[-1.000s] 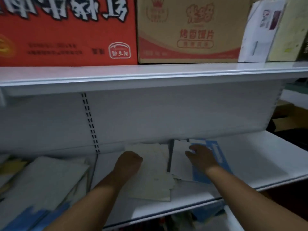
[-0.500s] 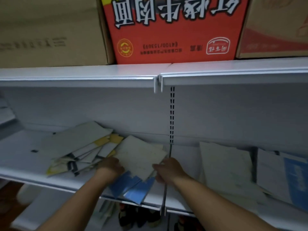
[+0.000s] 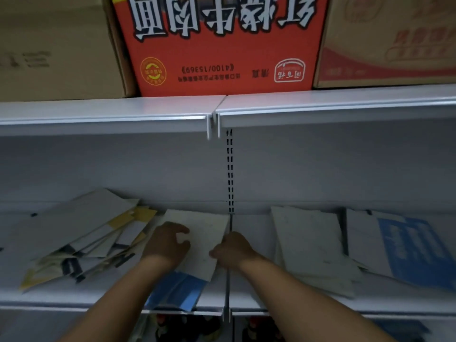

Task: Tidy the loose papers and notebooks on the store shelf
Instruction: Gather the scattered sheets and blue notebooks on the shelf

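A pale grey notebook [image 3: 202, 233] lies on the white shelf [image 3: 37, 292], over blue-covered papers [image 3: 175, 290]. My left hand [image 3: 167, 243] rests on its left part with fingers curled over the cover. My right hand [image 3: 232, 248] grips its right edge at the shelf joint. A messy fan of white, yellow and dark-edged papers [image 3: 81, 238] spreads to the left. On the right lie a stack of pale sheets [image 3: 313, 245] and a white and blue booklet [image 3: 409, 250].
Above, an upper shelf [image 3: 320, 107] carries a red carton [image 3: 222, 45] between two brown cartons [image 3: 56, 45]. A slotted upright [image 3: 230, 169] runs down the back panel. Dark bottles [image 3: 172, 327] show below the shelf's front edge.
The view swung left from the right-hand stacks to the middle pile. Both hands left the pale sheets and the blue booklet and now hold the grey notebook, which has turned squarer to the shelf.
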### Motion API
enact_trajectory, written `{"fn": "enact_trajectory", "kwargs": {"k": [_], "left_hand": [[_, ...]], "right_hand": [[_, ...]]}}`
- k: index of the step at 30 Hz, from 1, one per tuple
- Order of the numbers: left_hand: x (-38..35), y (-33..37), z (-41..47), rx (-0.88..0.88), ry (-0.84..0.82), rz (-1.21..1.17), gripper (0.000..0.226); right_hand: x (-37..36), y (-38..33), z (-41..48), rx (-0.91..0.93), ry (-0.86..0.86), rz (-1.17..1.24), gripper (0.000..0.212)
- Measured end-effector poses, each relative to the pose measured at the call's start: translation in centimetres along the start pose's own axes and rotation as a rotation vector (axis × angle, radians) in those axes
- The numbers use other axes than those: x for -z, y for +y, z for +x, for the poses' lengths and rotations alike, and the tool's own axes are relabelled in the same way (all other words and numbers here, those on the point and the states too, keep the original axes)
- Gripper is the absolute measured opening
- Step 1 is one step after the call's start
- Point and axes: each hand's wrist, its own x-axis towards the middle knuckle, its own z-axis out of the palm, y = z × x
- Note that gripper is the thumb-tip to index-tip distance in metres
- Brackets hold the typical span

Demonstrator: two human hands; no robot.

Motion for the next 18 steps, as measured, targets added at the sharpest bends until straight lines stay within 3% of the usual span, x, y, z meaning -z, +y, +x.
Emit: {"fn": "enact_trajectory", "kwargs": {"k": [6,8,11,15,16,18], "left_hand": [[0.7,4.1,2.0,-0.229,-0.055,0.156,0.070],[0.4,6.0,2.1,-0.250,-0.201,0.119,0.062],[-1.1,8.6,1.7,-0.217,-0.418,-0.099,0.022],[-5.2,11.4,1.1,-0.029,-0.450,-0.481,0.014],[-6.4,12.4,1.0,0.015,-0.440,-0.528,0.012],[-8.7,14.1,1.0,0.114,-0.413,-0.646,0.013]], "right_hand": [[9.0,-0.5,-4.2,0.192,0.077,0.243,0.031],[12.5,0.5,-5.5,0.186,0.068,0.268,0.027],[16.2,2.2,-6.7,0.189,0.255,0.252,0.010],[18.6,4.7,-7.8,0.196,0.723,-0.168,0.032],[18.5,5.2,-8.1,0.222,0.748,-0.242,0.037],[17.6,6.3,-8.5,0.232,0.621,-0.391,0.043]]}}
